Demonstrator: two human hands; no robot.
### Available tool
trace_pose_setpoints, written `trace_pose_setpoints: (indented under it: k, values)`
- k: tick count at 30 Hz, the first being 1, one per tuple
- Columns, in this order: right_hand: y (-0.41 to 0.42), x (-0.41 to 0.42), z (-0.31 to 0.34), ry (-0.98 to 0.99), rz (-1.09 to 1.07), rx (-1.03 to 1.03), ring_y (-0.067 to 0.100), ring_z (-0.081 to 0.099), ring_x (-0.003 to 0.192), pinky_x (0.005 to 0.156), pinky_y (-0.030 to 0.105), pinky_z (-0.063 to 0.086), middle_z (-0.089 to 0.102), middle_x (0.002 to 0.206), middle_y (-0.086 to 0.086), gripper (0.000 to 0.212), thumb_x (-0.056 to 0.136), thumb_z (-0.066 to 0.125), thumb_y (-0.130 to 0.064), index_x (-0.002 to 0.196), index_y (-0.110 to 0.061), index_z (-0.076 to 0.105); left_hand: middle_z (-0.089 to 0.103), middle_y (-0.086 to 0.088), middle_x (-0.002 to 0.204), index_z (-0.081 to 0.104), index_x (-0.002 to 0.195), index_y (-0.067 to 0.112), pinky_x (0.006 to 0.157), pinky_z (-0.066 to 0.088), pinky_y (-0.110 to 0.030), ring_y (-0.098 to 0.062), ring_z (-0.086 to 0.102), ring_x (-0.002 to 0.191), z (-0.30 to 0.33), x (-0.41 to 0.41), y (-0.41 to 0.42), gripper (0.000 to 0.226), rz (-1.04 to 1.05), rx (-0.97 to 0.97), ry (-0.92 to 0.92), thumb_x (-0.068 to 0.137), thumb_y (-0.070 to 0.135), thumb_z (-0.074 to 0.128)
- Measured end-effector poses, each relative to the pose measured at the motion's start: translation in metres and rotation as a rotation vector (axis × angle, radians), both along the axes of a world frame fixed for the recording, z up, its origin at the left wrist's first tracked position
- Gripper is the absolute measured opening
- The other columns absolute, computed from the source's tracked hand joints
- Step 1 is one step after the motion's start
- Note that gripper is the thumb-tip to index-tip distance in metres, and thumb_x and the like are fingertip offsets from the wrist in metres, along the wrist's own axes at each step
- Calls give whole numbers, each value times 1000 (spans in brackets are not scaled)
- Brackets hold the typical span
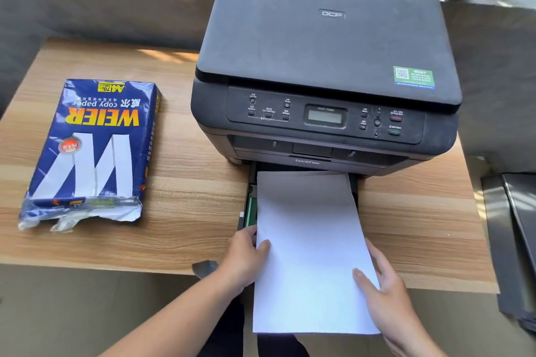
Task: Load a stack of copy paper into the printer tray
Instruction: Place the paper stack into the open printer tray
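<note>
Head view: paper stack (310, 240) over pulled-out tray (250, 206) of printer (324, 66), far edge at slot; L hand (246, 255) & R hand (383, 284) pinch side edges, thumbs on top, fingers beneath

White paper stack (310, 240), black printer (327, 38), wood-grain table (185, 197)
</note>
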State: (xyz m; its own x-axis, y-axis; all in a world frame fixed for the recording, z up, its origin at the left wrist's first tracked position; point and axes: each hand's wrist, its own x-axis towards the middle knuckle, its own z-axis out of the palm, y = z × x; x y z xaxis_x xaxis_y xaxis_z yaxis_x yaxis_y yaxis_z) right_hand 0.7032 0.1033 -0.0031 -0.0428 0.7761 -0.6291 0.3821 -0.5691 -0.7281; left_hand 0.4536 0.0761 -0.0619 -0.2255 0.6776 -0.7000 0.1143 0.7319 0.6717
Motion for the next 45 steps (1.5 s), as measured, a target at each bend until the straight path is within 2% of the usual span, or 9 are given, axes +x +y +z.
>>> trace_pose_setpoints:
  k: [5,8,12,20,27,35,38,42,45]
  values:
    - [-1,-11,2,36,-81,12,-38,43,101,104,24,31,53,129,-29,56,96,55,1,138,-36,48,75,23,100,59,111,48,87,57,-36,-9,71,97,16,3,-7,34,99,67,-67,92,20,57]
    - [3,-16,-4,19,-106,2,-28,47,111,107,25,33,55,131,-25,56,96,55,1,140,-32,48,74,25,99,56,110,46,85,56,-27,-1,69,97,19,0,-8,38,143,77,-101,96,11,55]
    - [17,-25,-18,-30,-142,23,7,48,134,117,41,34,58,140,-11,55,95,55,0,142,-28,48,66,8,128,52,135,24,105,47,-44,-9,60,120,14,0,-9,43,163,102,-89,93,19,58]
    - [49,-57,-31,-96,-319,57,18,54,111,92,28,37,57,125,-1,40,96,57,-7,133,-17,45,57,5,139,43,143,18,112,40,-43,-10,52,129,15,0,-10,50,93,114,-22,95,22,57]
    - [64,-81,-51,-290,-438,46,26,52,91,82,34,39,55,124,9,26,95,56,-13,119,-14,43,58,19,118,42,128,32,77,56,-23,-16,76,76,19,7,-7,38,126,109,-92,98,10,50]
    - [61,-84,-43,-381,-331,110,28,51,81,73,31,38,52,105,8,26,95,56,-13,118,-9,44,70,-3,100,33,146,19,68,51,-35,-24,68,87,19,-2,-4,61,-345,135,650,93,39,56]
    - [56,-74,-36,-431,-221,179,29,57,86,74,31,41,62,112,7,24,93,59,-19,115,-15,51,69,2,81,33,148,17,52,38,-31,-20,66,65,24,-11,-4,75,-631,207,998,88,56,56]
    - [43,-34,-20,-718,70,427,26,58,99,74,33,44,56,116,3,29,85,68,-27,112,-17,60,62,1,76,59,109,16,58,43,-36,-25,62,65,15,-29,-12,33,-535,411,1017,90,43,60]
    - [32,-19,-27,-743,186,276,26,55,110,85,40,50,56,117,3,45,80,74,-38,116,-18,57,56,1,80,60,97,16,52,43,-36,-25,59,66,15,-31,-14,23,-469,361,962,85,33,69]
